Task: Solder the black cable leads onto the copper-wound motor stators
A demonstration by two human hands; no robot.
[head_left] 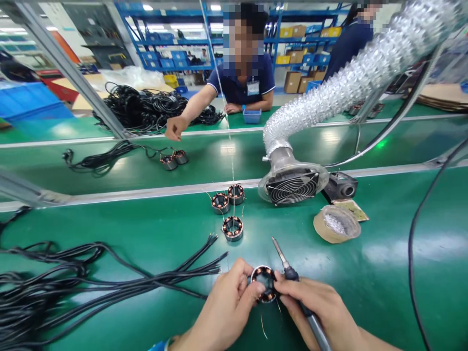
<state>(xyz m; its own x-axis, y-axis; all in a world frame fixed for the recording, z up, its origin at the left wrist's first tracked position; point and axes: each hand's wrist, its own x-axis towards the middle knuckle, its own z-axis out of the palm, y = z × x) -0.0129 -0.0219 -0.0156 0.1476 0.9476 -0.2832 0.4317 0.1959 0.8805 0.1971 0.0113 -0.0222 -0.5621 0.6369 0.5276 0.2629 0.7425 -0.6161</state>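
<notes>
My left hand point(234, 297) grips a ring-shaped motor stator point(263, 275) with copper windings, its thumb pressed on the near rim. Thin wire ends hang from the stator's lower side. In my right hand point(318, 304) lies a soldering iron point(310, 317), its bare metal tip pointing up and away to the left. The right thumb and forefinger also touch the stator's right edge. Beyond my hands, three more stators point(233, 228) stand close together on the green bench. Stripped ends of black cables point(190, 265) lie just left of my left hand.
A fume extractor point(292, 185) with a silver duct point(340, 78) stands at the back right. Near it are a soldering iron holder point(341, 187) and a round tub point(336, 224). Across the bench, a co-worker point(241, 73) reaches over two stators on a conveyor point(212, 158).
</notes>
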